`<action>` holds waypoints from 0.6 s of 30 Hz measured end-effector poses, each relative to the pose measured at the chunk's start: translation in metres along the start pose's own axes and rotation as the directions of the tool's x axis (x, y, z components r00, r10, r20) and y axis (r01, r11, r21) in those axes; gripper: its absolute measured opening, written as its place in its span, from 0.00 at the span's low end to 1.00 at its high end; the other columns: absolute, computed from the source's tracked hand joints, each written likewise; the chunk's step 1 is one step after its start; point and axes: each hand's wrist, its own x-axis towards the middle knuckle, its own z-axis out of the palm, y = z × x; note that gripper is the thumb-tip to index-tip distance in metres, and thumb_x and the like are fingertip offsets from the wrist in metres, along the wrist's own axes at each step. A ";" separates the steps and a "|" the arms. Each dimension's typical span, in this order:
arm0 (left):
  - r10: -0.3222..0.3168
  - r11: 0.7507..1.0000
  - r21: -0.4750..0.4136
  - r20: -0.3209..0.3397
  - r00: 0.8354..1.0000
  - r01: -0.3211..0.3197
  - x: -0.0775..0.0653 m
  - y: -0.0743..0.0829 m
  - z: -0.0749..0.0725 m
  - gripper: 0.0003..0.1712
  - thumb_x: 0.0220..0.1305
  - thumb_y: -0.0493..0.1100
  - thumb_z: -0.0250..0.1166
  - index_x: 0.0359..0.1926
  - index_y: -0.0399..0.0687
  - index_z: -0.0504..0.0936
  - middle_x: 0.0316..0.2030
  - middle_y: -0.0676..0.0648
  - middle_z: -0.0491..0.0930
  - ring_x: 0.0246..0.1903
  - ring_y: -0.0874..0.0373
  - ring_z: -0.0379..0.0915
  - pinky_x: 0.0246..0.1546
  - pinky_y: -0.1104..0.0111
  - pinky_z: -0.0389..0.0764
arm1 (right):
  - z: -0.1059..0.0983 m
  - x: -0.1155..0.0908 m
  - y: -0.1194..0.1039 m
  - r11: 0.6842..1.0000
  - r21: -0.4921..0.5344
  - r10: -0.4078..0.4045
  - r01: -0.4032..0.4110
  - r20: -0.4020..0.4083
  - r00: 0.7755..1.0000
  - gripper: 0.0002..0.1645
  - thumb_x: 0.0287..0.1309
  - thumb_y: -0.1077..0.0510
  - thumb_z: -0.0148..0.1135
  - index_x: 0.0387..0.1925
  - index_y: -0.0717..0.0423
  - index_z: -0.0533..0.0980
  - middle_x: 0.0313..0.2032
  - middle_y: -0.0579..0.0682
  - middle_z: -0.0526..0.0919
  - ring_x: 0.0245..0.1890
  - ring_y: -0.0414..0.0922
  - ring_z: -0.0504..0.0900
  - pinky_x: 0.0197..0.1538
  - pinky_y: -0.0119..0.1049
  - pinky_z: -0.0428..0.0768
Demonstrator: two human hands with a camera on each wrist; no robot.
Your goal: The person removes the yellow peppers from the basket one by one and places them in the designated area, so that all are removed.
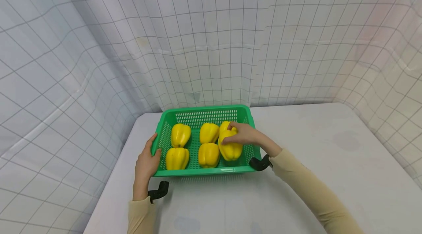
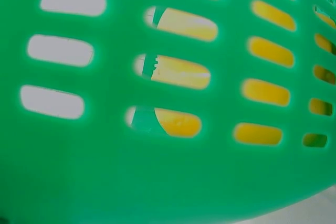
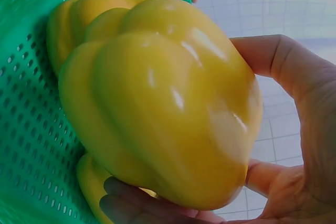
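A green plastic basket (image 1: 201, 171) with slotted walls holds several yellow bell peppers. My left hand (image 1: 147, 160) grips the basket's left rim. In the left wrist view the basket's outer wall (image 2: 131, 182) fills the picture, with yellow showing through the slots. At the basket's right side my right hand (image 1: 244, 134) holds a yellow bell pepper (image 1: 230, 150). The right wrist view shows this pepper (image 3: 168, 103) large, between the thumb and fingers. Another pepper (image 3: 90, 187) lies partly hidden behind it, below the fingertips.
Two peppers (image 1: 180, 135) sit at the basket's left, and two more (image 1: 208, 155) in its middle. The basket stands on a white table (image 1: 323, 146). White curtains with a grid pattern (image 1: 211, 43) hang behind and on both sides.
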 end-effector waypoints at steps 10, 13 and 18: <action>0.005 1.000 0.004 -0.003 1.000 -0.005 -0.001 -0.001 0.000 0.33 0.70 0.42 0.51 0.74 0.53 0.53 0.56 0.27 0.69 0.24 0.48 0.69 0.20 0.63 0.65 | 0.001 -0.002 0.003 0.997 0.073 -0.034 0.037 -0.038 0.999 0.31 0.49 0.41 0.69 0.48 0.54 0.69 0.35 0.51 0.76 0.31 0.46 0.74 0.33 0.36 0.73; 0.003 1.000 0.003 -0.002 1.000 -0.003 -0.001 -0.001 0.000 0.33 0.70 0.42 0.50 0.74 0.53 0.53 0.56 0.27 0.69 0.24 0.48 0.69 0.21 0.63 0.65 | 0.000 -0.003 0.004 0.993 0.096 -0.056 0.061 -0.050 0.997 0.30 0.49 0.43 0.69 0.47 0.55 0.69 0.35 0.52 0.76 0.31 0.46 0.74 0.34 0.36 0.74; -0.002 1.000 0.004 -0.002 1.000 0.002 0.000 0.000 0.000 0.33 0.70 0.42 0.50 0.73 0.53 0.53 0.56 0.28 0.70 0.24 0.48 0.69 0.21 0.63 0.65 | 0.000 -0.009 0.002 0.987 0.132 -0.079 0.089 -0.076 0.994 0.31 0.51 0.46 0.69 0.49 0.57 0.68 0.37 0.53 0.76 0.31 0.47 0.74 0.34 0.36 0.75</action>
